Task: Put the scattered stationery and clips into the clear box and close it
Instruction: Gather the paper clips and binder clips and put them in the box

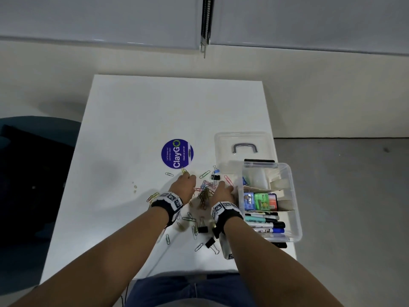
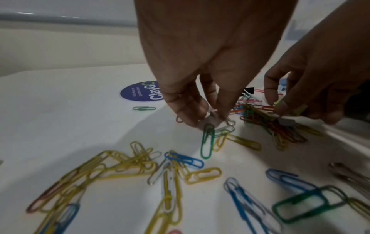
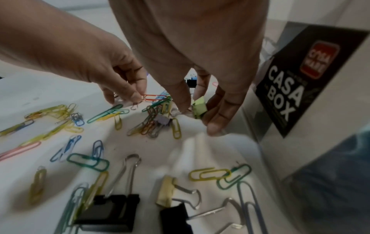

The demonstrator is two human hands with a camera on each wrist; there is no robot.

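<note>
Coloured paper clips (image 1: 204, 193) and black binder clips (image 1: 202, 229) lie scattered on the white table (image 1: 132, 129). The clear box (image 1: 294, 196) stands open at the right, with its lid (image 1: 223, 151) lying behind it. My left hand (image 1: 188, 178) reaches down beside the tangled clip pile (image 2: 266, 123) and pinches a small pale binder clip (image 2: 212, 118). My right hand (image 1: 223, 187), close to the box wall (image 3: 300, 126), holds a yellow-green binder clip (image 3: 199, 109) between thumb and fingers. More paper clips (image 3: 88, 159) and a black binder clip (image 3: 112, 210) lie under my wrists.
Markers (image 1: 265, 224) and small coloured packs (image 1: 261, 201) sit in the box. A round purple sticker (image 1: 177, 153) is on the table beyond my hands. A dark chair (image 1: 33, 173) stands at the left. The box sits near the table's right edge.
</note>
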